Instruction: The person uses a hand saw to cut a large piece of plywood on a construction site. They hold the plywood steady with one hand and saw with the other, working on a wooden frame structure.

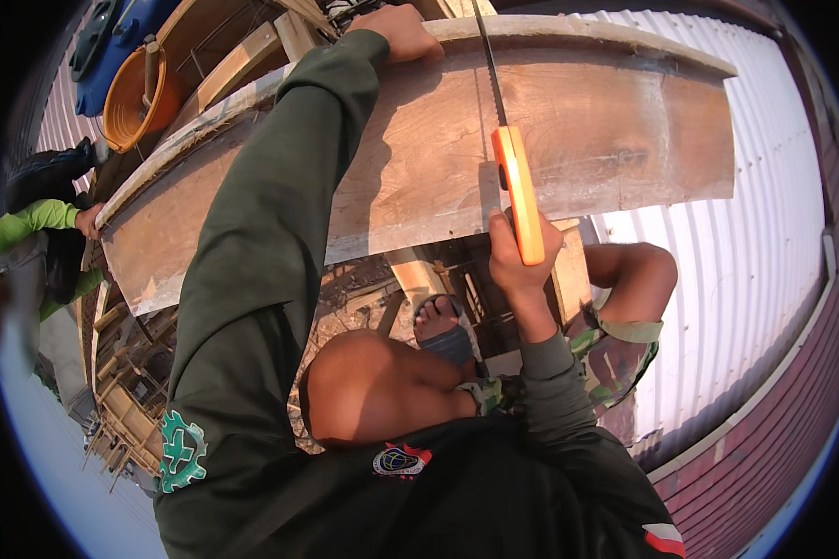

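A wide plywood panel [615, 130] with a wooden batten [578, 33] along its far edge lies across in front of me. My left hand [401, 34], arm stretched out, is closed over the batten at the far edge, its fingertips partly hidden. My right hand [524, 247] grips the orange handle of a handsaw [516, 186] near the panel's near edge. The saw's thin dark blade runs away from me across the panel and past the batten. Whether its teeth sit in a cut cannot be made out.
At the far left a person in a bright green sleeve [42, 219] has a hand on the panel's end. Behind are an orange bucket [140, 98] and a blue container [126, 51]. White corrugated roofing [718, 307] lies right; timber framing [415, 272] shows below, by my foot.
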Demonstrator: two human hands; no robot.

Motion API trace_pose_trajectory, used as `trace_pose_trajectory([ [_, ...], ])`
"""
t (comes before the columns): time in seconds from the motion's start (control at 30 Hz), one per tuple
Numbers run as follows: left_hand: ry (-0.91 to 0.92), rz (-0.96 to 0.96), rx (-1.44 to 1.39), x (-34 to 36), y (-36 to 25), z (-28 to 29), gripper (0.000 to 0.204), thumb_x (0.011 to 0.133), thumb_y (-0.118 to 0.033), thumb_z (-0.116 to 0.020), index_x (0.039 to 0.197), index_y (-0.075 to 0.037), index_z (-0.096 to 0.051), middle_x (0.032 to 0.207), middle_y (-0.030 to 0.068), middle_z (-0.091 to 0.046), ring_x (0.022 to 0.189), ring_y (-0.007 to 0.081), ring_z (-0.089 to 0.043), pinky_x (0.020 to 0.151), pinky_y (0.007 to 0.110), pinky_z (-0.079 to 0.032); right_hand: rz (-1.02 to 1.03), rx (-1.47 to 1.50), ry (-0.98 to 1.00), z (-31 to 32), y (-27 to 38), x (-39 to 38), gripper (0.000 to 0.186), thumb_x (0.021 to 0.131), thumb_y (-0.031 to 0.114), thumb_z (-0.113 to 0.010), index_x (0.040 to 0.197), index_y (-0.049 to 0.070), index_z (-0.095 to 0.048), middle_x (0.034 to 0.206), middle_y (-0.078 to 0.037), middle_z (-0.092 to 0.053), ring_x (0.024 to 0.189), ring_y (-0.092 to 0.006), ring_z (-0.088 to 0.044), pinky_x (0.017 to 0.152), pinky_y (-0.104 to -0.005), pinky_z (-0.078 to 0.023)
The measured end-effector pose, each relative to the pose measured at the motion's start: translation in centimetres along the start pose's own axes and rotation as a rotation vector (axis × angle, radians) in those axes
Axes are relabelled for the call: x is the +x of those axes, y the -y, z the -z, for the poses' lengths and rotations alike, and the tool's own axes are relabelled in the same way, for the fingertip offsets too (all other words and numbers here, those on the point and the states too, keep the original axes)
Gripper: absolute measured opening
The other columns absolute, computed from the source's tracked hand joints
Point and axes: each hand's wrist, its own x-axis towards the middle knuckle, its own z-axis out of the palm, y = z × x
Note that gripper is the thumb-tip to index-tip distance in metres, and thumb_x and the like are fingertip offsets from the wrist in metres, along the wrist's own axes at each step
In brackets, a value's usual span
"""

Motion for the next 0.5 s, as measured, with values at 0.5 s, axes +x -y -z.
trace_pose_trajectory([
  [0.5, 0.262, 0.058, -0.139, -0.1, -0.6, 1.8, 0.054, 0.087, -0.054, -0.066, 0.110, -0.007, -0.079, 0.118, 0.0198, -0.074, 0.110, 0.0365, -0.068, 0.096, 0.046, -0.052, -0.082, 0.169, 0.012, -2.9, 0.8, 5.9, 0.026, 0.082, 0.009, -0.068, 0.066, -0.002, -0.051, 0.052, -0.007, -0.047, 0.051, -0.0086, -0.045, 0.048, -0.0324, -0.038],
])
